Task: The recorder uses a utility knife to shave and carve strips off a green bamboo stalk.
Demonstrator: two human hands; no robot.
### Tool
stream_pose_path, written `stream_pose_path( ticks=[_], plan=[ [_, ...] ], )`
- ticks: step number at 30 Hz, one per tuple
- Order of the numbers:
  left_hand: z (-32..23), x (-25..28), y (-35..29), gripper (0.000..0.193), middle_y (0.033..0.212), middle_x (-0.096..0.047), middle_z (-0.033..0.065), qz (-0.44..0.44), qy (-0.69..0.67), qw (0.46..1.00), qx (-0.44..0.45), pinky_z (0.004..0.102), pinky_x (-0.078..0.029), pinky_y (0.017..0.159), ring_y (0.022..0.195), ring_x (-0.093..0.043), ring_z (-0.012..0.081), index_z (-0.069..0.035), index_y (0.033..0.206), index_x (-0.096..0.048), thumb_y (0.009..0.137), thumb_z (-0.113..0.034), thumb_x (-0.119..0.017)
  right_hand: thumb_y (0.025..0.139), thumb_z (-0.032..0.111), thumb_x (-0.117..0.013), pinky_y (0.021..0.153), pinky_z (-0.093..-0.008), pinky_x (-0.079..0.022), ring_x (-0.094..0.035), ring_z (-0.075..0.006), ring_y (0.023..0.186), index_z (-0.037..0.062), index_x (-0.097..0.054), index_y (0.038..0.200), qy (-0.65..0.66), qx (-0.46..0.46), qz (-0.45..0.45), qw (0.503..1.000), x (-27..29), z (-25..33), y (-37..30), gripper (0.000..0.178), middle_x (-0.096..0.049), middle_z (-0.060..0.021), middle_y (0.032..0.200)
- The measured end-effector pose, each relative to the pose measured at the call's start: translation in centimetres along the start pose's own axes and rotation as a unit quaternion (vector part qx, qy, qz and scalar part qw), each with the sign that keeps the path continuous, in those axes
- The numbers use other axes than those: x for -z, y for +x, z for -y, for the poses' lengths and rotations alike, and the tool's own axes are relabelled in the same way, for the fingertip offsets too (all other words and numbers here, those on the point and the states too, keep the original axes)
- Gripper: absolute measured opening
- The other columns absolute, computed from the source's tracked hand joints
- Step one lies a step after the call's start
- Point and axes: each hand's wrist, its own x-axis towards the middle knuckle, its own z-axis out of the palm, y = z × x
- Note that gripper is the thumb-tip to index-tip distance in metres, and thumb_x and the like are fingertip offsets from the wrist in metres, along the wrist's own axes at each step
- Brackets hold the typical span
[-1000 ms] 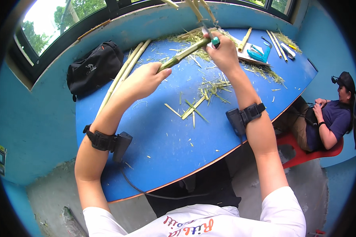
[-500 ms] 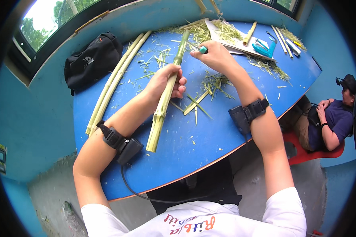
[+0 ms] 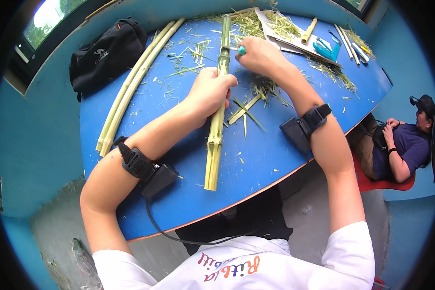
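Note:
A green and yellow bamboo stalk (image 3: 214, 142) runs lengthwise over the blue table (image 3: 179, 203), its cut end toward me. My left hand (image 3: 209, 91) is wrapped round its middle, below a node. Beside the stalk's upper part, on its right, my right hand (image 3: 260, 56) is closed on a teal-handled knife (image 3: 241, 50). Only the handle's end shows clearly; the blade is mostly hidden or too thin to make out, close to the stalk's node. Bamboo shavings (image 3: 263, 88) and split strips (image 3: 244, 109) lie just below my right hand.
Two long pale poles (image 3: 125, 104) lie on the left beside a black bag (image 3: 110, 55). At the far right, a white board (image 3: 291, 47) bears shavings, a short bamboo piece (image 3: 309, 30) and a teal tool (image 3: 327, 49). A seated person (image 3: 403, 140) is beyond the table's right edge.
The stalk has swung more upright in view, its near end shifting right. My left hand has turned over it, knuckles now up. My right hand with the knife has come closer to the stalk.

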Motion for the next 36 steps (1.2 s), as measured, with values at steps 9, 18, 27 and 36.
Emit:
stream_pose_path(
  ticks=[9,18,27,36],
  plan=[
    [-0.5,-0.2,-1.3,0.018,0.052,-0.044,-0.0001,0.062,0.068,0.996,-0.018,0.0221,-0.033,0.038,0.039,-0.04,0.0076,-0.008,0.064,-0.045,0.076,-0.015,-0.057,0.071,0.019,-0.052,0.071,-0.0426,-0.046,-0.059,-0.0368,0.078,-0.0014,-0.061,0.079,-0.016,-0.094,-0.053,0.994,-0.7,-4.4,2.1,0.024,-0.06,-0.0245,0.08],
    [0.1,0.8,-0.5,0.017,0.055,-0.044,-0.0018,0.034,-0.005,0.999,-0.007,0.0189,-0.03,0.038,0.039,-0.039,0.0055,-0.008,0.071,-0.047,0.08,-0.019,-0.057,0.071,0.025,-0.058,0.066,-0.0389,-0.045,-0.059,-0.0331,0.07,-0.0027,-0.06,0.08,0.024,-0.026,0.037,0.999,0.1,-1.6,0.7,0.029,-0.06,-0.0216,0.074],
    [0.1,1.4,-0.2,0.034,0.061,-0.042,-0.0006,0.036,-0.178,0.983,0.031,0.0196,-0.032,0.042,0.047,-0.039,0.0074,-0.004,0.097,-0.043,0.092,-0.037,-0.034,0.078,0.056,-0.054,0.064,-0.0317,-0.041,-0.05,-0.0198,0.075,0.0012,-0.051,0.096,0.11,0.024,0.053,0.992,0.9,-0.7,-0.8,0.057,-0.053,-0.01,0.08],
    [0.0,0.9,0.5,0.023,0.068,-0.046,0.0009,0.009,-0.24,0.969,0.053,0.0212,-0.036,0.046,0.051,-0.042,0.0078,-0.005,0.095,-0.041,0.092,-0.027,-0.036,0.086,0.043,-0.051,0.063,-0.0286,-0.039,-0.047,-0.0158,0.069,-0.0009,-0.054,0.082,0.189,0.05,0.001,0.981,0.6,-1.4,-0.1,0.044,-0.05,-0.0074,0.071]
  ],
)
